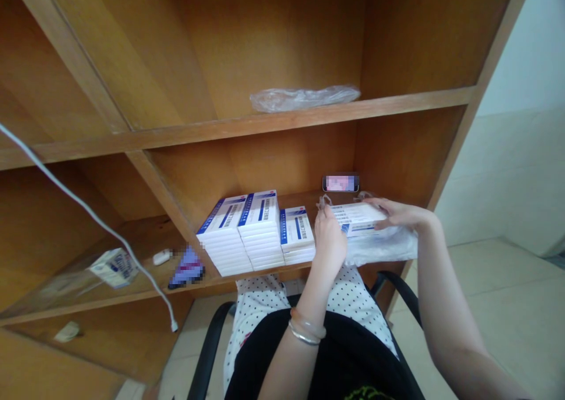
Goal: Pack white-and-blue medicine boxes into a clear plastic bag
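Observation:
A clear plastic bag (pixel 379 250) lies on the shelf with white-and-blue medicine boxes (pixel 359 213) in its mouth. At the left end of these boxes, my left hand (pixel 330 238) is closed on the bag's edge, its fingertips partly hidden. My right hand (pixel 399 213) grips the boxes' right end, fingers along the top and far side, thumb lower down. Just left of my left hand stands a short stack of the same boxes (pixel 296 226). Beside it rise two taller stacks, a middle stack (pixel 260 212) and a left stack (pixel 223 217).
A phone (pixel 341 183) leans at the back of the shelf. Crumpled plastic (pixel 304 98) lies on the shelf above. To the left are a white cable (pixel 88 206), a small carton (pixel 115 267) and a purple item (pixel 187 269). Chair armrests (pixel 212 347) flank my lap.

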`<action>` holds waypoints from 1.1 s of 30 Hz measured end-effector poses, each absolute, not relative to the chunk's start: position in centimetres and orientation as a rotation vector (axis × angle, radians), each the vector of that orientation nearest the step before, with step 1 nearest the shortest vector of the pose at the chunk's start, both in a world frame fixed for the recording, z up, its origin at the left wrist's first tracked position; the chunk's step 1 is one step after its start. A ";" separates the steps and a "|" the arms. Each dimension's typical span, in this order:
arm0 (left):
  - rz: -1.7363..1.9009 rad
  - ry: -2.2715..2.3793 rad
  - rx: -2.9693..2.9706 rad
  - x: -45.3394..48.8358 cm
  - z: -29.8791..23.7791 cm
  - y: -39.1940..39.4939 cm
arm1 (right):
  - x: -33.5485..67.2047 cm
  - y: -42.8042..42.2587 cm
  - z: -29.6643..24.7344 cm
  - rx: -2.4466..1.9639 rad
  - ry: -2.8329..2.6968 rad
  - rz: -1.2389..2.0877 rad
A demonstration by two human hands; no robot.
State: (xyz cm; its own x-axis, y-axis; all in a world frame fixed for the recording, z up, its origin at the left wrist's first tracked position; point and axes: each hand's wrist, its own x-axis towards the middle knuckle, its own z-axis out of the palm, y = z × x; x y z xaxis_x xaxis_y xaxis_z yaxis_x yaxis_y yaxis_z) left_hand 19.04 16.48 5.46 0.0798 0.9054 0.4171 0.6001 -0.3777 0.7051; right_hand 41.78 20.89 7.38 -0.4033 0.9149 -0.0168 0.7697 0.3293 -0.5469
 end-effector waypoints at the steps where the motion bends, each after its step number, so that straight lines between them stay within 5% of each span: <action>1: 1.179 1.575 2.035 19.2 5.5 16.4 | 41.8 20.8 7.4 -1.520 -2.310 0.696; 8: 0.726 1.915 1.935 19.6 3.5 16.9 | 42.3 20.7 7.6 -1.596 -2.274 0.725; 19: 1.031 1.953 1.984 19.6 4.9 16.7 | 42.5 20.1 7.7 -1.956 -1.948 0.759; 24: 0.856 1.941 1.958 19.5 4.5 16.8 | 42.3 20.3 7.4 -2.098 -1.876 0.869; 33: 0.749 1.952 1.912 19.5 3.0 17.8 | 40.5 20.1 8.0 -1.792 -2.105 0.450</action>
State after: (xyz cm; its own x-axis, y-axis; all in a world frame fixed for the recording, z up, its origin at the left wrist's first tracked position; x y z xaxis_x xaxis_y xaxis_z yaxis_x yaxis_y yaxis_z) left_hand 19.54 17.76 3.00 -0.0634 0.9882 0.1391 0.8276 -0.0258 0.5607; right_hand 40.53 20.14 7.95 -0.1472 0.9877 0.0518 0.8803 0.1547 -0.4485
